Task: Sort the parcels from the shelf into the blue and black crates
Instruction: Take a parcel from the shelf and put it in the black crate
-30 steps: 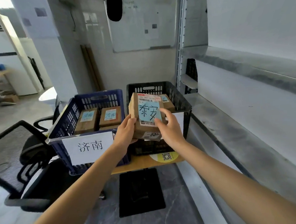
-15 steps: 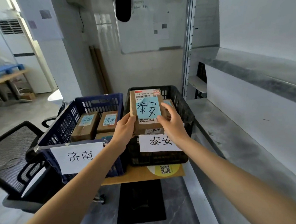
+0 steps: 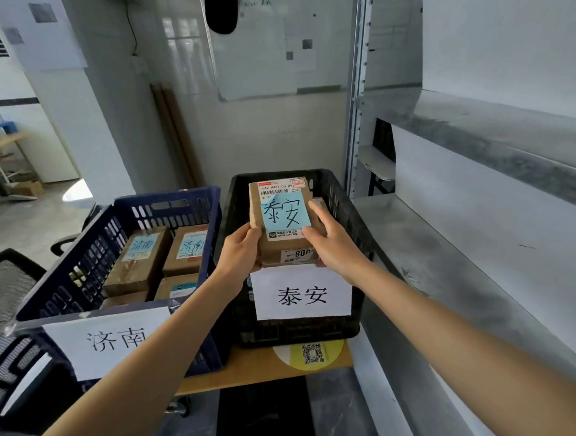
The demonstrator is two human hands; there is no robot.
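Note:
I hold a brown cardboard parcel (image 3: pixel 280 198) with a blue note reading 泰安 over the front part of the black crate (image 3: pixel 346 207). My left hand (image 3: pixel 238 254) grips its left edge and my right hand (image 3: pixel 332 245) grips its right side. The black crate carries a white sign with the same characters. Another parcel (image 3: pixel 320 202) peeks out behind the held one inside that crate. The blue crate (image 3: pixel 111 222) to the left, labelled 济南, holds several brown parcels with blue notes.
Both crates sit on a small wooden table (image 3: pixel 255 368). A grey metal shelf (image 3: pixel 466 240) runs along the right. A black mesh office chair (image 3: pixel 8 302) stands at the left. A whiteboard (image 3: pixel 279 39) hangs on the far wall.
The parcel has moved forward and slightly down over the black crate, still held by both hands. The view has shifted closer to the crates.

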